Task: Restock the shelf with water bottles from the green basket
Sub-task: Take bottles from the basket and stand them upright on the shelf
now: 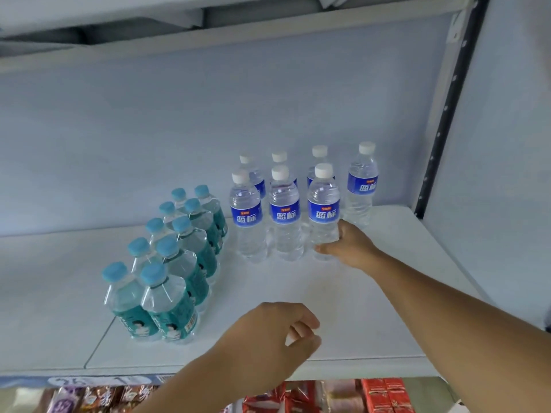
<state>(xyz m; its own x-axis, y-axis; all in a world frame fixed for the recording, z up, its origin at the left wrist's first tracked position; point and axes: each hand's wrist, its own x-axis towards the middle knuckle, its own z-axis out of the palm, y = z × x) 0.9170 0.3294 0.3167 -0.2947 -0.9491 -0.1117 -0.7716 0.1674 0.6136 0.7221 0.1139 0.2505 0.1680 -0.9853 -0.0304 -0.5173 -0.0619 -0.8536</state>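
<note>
The shelf board (343,293) looks like matt white painted metal, smooth. The blue-label water bottles (284,213) are clear glossy ribbed plastic with shiny film labels and matt white caps. The teal-label bottles (167,302) are clear glossy plastic too, capped in pale blue, perhaps shrink-wrapped together.
</note>
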